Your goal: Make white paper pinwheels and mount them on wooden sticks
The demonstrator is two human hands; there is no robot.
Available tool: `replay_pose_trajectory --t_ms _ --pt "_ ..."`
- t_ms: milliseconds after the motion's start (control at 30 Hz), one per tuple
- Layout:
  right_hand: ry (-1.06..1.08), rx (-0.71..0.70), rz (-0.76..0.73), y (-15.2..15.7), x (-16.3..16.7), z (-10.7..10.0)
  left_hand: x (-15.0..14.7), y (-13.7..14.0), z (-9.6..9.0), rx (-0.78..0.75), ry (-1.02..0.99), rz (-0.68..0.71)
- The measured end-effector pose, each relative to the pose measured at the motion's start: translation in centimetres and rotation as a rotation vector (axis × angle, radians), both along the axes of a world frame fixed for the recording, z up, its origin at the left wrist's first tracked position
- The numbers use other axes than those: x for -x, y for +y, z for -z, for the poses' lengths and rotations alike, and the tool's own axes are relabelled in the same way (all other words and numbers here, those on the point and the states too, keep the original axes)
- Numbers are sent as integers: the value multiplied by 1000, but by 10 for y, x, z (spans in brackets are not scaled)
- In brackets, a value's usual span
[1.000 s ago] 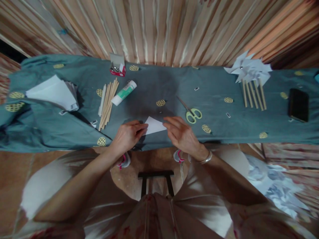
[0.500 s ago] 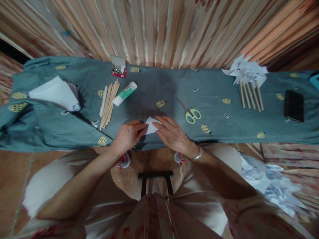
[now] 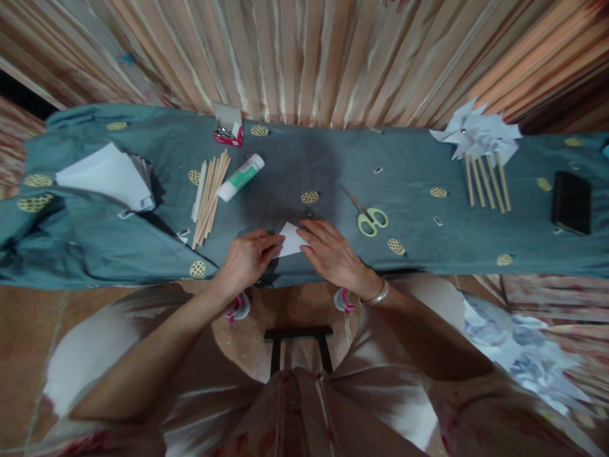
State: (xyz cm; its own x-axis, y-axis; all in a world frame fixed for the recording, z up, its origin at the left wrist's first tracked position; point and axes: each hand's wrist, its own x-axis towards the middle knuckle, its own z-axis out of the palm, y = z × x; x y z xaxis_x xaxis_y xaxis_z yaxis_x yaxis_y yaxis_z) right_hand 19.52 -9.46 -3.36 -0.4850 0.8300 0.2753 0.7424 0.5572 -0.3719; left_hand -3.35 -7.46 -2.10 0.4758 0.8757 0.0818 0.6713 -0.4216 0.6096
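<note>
A small piece of folded white paper (image 3: 291, 240) lies at the front edge of the cloth-covered table, between my two hands. My left hand (image 3: 245, 259) pinches its left side between thumb and fingers. Over the right side rests my right hand (image 3: 335, 257), its fingers stretched out and slightly apart, fingertips on the paper. To the right of that hand lie scissors with pale green handles (image 3: 372, 221), closed, with the blades pointing up and left. A green and white glue stick (image 3: 241, 178) and a bundle of wooden sticks (image 3: 210, 202) are to the upper left.
A stack of white paper sheets (image 3: 107, 178) lies far left on the green tablecloth (image 3: 285, 158). Behind the sticks stands an opened small red box (image 3: 228, 130) with shiny metal pieces. Paper pinwheels (image 3: 480, 136) on sticks and a dark phone (image 3: 571, 202) are at the right.
My right fingertips have shifted slightly to the right, uncovering a little more of the paper. My left hand keeps its pinch. The view has moved slightly.
</note>
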Motion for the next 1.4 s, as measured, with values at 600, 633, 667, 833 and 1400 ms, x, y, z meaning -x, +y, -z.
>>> replay_pose_trajectory --t_ms 600,633,667,833,1400 --pt "-52 35 14 0 3 -4 -1 0 0 -83 109 46" --pt "-55 37 19 -1 4 -4 -1 0 0 -100 127 54" --pt "-51 40 26 -1 6 -3 -1 0 0 -118 139 62" --pt "-1 76 92 -3 14 1 0 -3 0 -211 149 70" --pt "-23 -90 -82 -12 -19 -3 -8 -12 -2 -379 169 256"
